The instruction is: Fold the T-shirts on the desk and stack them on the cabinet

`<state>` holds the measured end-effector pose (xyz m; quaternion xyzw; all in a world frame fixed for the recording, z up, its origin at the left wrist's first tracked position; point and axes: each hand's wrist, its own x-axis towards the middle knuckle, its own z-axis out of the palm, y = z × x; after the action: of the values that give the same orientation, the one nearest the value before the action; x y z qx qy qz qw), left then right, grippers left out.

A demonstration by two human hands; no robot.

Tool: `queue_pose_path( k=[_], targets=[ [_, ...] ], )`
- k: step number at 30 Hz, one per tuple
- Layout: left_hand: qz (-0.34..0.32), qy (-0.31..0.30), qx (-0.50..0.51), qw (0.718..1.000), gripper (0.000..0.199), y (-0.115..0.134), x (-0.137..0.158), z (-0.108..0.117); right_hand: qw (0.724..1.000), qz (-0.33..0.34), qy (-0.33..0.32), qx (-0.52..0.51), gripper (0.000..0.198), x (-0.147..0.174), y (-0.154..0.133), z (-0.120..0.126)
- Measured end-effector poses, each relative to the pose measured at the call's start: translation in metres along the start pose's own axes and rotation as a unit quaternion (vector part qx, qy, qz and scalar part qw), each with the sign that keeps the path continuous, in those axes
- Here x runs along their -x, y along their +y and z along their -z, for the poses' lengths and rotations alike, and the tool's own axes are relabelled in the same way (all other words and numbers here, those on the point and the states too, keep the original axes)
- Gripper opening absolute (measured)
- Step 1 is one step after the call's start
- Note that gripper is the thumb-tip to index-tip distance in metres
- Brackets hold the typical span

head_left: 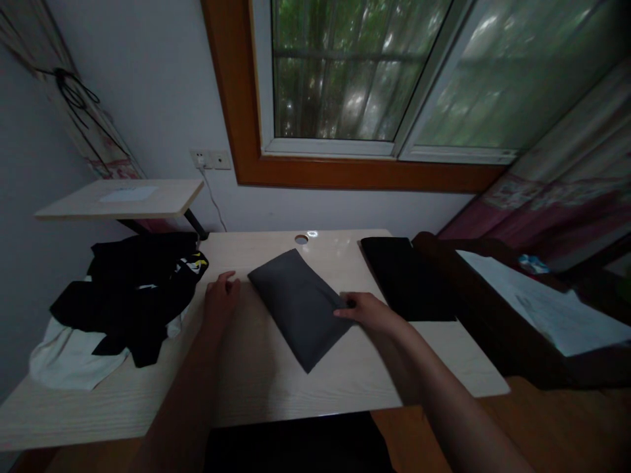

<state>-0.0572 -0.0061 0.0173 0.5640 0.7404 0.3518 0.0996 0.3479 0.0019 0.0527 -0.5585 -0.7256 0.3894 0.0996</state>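
Note:
A flat, rectangular piece of folded grey cloth [300, 305] lies at a slant on the light wooden desk. My right hand [367, 310] pinches its right edge between thumb and fingers. To the left of the cloth, apart from it, my left hand [223, 292] rests low over the desk, fingers loosely bent and holding nothing. Further left lies a loose heap of black clothes [142, 289] with white and yellow print, on top of a white garment [73, 361]. A flat, neatly folded black cloth [409, 279] sits on the desk's right side.
A small raised shelf [172, 197] with a paper sheet stands at the back left. The desk [266, 401] has a round cable hole [302, 240] near its back edge. To the right is a dark brown piece of furniture [497, 328] bearing a pale sheet [542, 302].

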Motion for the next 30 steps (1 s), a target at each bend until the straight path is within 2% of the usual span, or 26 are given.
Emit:
queue_pose_path(
  k=[4, 6, 7, 9, 11, 13, 15, 18, 22, 24, 30],
  targets=[
    [-0.029, -0.04, 0.007, 0.999, 0.048, 0.002, 0.001, -0.003, 0.976, 0.028, -0.209, -0.055, 0.05, 0.017, -0.025, -0.004],
    [-0.054, -0.055, 0.015, 0.997, 0.05, 0.002, 0.001, -0.005, 0.966, 0.033, -0.254, -0.044, 0.054, 0.017, -0.034, -0.005],
    [-0.065, -0.06, 0.018, 0.996, 0.051, 0.002, 0.001, -0.006, 0.966, 0.034, -0.252, -0.034, 0.056, 0.014, -0.037, -0.005],
    [-0.085, -0.067, 0.019, 0.994, 0.052, 0.002, 0.002, -0.008, 0.979, 0.036, -0.201, -0.009, 0.057, 0.005, -0.038, -0.005],
    [-0.107, -0.07, 0.015, 0.992, 0.052, 0.003, 0.005, -0.009, 0.994, 0.051, -0.1, 0.002, 0.053, -0.009, -0.036, -0.006],
    [-0.136, -0.082, 0.01, 0.987, 0.052, 0.005, 0.007, -0.009, 0.997, 0.073, -0.002, -0.007, 0.048, -0.025, -0.032, -0.009],
    [-0.164, -0.102, 0.007, 0.981, 0.051, 0.007, 0.009, -0.009, 0.995, 0.082, 0.055, -0.025, 0.048, -0.043, -0.03, -0.015],
    [-0.198, -0.128, -0.001, 0.972, 0.047, 0.008, 0.01, -0.01, 0.993, 0.066, 0.086, -0.037, 0.055, -0.068, -0.032, -0.022],
    [-0.232, -0.145, -0.01, 0.962, 0.043, 0.008, 0.01, -0.009, 0.993, 0.039, 0.073, -0.081, 0.057, -0.093, -0.039, -0.026],
    [-0.246, -0.148, -0.018, 0.958, 0.042, 0.009, 0.01, -0.008, 0.991, 0.033, 0.094, -0.093, 0.055, -0.104, -0.04, -0.027],
    [-0.271, -0.141, -0.033, 0.952, 0.04, 0.012, 0.01, -0.005, 0.964, 0.117, 0.196, -0.139, 0.039, -0.135, -0.04, -0.031]
  ],
)
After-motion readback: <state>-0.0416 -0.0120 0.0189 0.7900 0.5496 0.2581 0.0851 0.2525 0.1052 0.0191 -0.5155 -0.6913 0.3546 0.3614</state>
